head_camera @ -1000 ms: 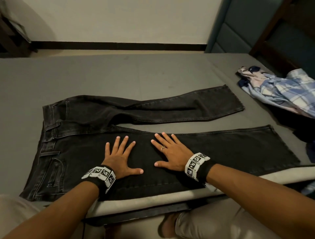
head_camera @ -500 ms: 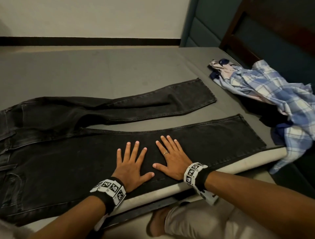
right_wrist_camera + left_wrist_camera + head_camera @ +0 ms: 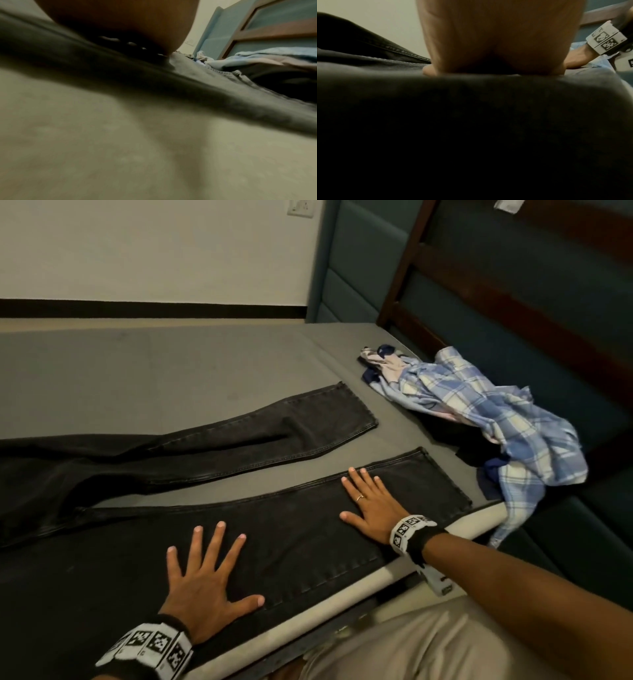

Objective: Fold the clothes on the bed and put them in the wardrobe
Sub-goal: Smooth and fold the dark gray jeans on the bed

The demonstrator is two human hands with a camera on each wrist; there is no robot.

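Observation:
Black jeans [image 3: 294, 525] lie spread flat on the grey bed [image 3: 154, 364], legs pointing right and apart. My left hand [image 3: 209, 573] presses flat on the near leg, fingers straight and spread. Further right on the same leg, close to the hem, my right hand [image 3: 370, 505] also lies flat with straight fingers. In the left wrist view the palm [image 3: 496, 40] rests on dark denim [image 3: 471, 121]. The right wrist view shows the palm [image 3: 120, 20] low over the jeans' edge [image 3: 188, 86], blurred.
A crumpled blue plaid shirt [image 3: 479, 412] with other garments lies at the bed's right end, partly hanging over the edge. Behind it stands a teal padded headboard with a dark wood frame [image 3: 513, 302]. My beige-trousered leg [image 3: 445, 645] is against the near bed edge.
My right hand slid right along the near jeans leg toward the hem, moving away from the left hand. The view has turned to the right.

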